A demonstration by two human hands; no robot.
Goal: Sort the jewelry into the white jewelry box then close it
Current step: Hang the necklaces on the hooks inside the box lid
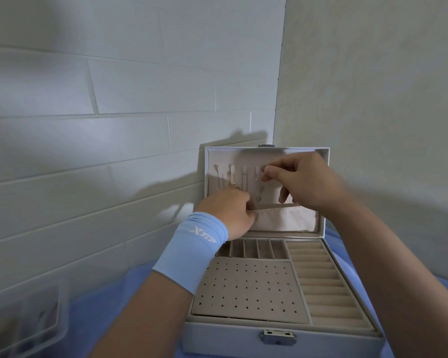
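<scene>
Blue cloth over the desk [109, 301], tucked into a corner between a glossy tiled wall [114, 86] on the left and a rough plain wall [373, 99] on the right. The white jewelry box [277, 334] sat open at near right, its lid [223, 158] upright, all beige velvet inside: a dotted panel [248, 288] and ribbed ring rolls [321, 280]. The left hand [229, 215], in a light-blue sleeve [192, 254], pinched the edge of the lid pocket [285, 219]. The right hand [303, 179] pinched the top of a thin necklace [258, 199], barely visible. A clear container [36, 326] at near left was blurry and cut off
</scene>
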